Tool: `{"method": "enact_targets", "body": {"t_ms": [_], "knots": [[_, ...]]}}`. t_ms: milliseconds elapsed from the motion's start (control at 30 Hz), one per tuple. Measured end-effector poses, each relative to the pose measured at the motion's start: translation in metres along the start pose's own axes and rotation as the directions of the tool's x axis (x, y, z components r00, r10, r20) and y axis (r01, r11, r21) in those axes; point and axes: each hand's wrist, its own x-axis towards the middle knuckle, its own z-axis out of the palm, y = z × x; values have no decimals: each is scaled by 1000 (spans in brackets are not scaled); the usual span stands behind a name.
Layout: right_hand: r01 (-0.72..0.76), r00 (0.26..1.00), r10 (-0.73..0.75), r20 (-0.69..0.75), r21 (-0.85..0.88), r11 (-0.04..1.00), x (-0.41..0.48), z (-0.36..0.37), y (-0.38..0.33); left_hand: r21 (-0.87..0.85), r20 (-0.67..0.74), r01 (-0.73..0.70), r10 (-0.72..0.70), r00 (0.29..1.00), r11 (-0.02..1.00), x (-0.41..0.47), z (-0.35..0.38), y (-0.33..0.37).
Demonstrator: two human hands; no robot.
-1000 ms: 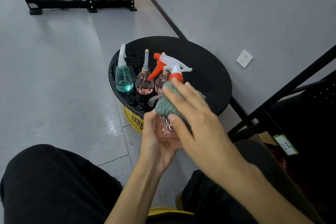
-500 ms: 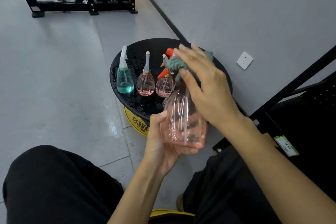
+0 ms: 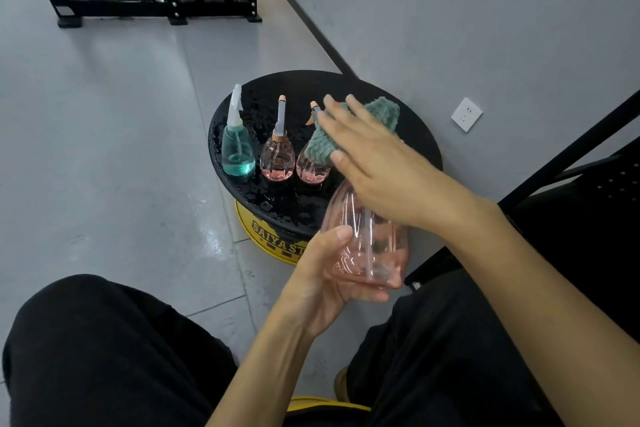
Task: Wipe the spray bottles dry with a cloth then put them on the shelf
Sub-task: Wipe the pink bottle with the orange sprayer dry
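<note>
Pink bottle (image 3: pixel 367 239) gripped by left hand (image 3: pixel 322 284); right hand (image 3: pixel 377 166) flat, pressing cloth (image 3: pixel 320 147); three bottles (image 3: pixel 277 163) behind.

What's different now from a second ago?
The right hand slid the green cloth up the pink bottle, from its body onto its spray head. The left hand still holds its base; the three bottles on the stool stayed put.

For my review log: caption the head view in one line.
Left hand grips pink spray bottle while right hand presses green cloth over its top.
</note>
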Motion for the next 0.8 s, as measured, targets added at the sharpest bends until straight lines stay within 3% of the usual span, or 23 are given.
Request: {"method": "enact_targets", "body": {"t_ms": [200, 433, 667, 800], "knots": [[-57, 998, 61, -31, 111, 992, 18, -8, 16, 33, 27, 1, -2, 1000, 999, 0, 6, -2], [61, 997, -66, 50, 96, 993, 0, -3, 12, 23, 33, -24, 23, 999, 999, 0, 4, 1], [-72, 995, 80, -52, 140, 988, 13, -8, 24, 24, 32, -28, 28, 999, 999, 1, 9, -4], [-49, 996, 61, -64, 166, 985, 5, -2, 19, -5, 25, -62, 62, 998, 998, 1, 5, -3]]}}
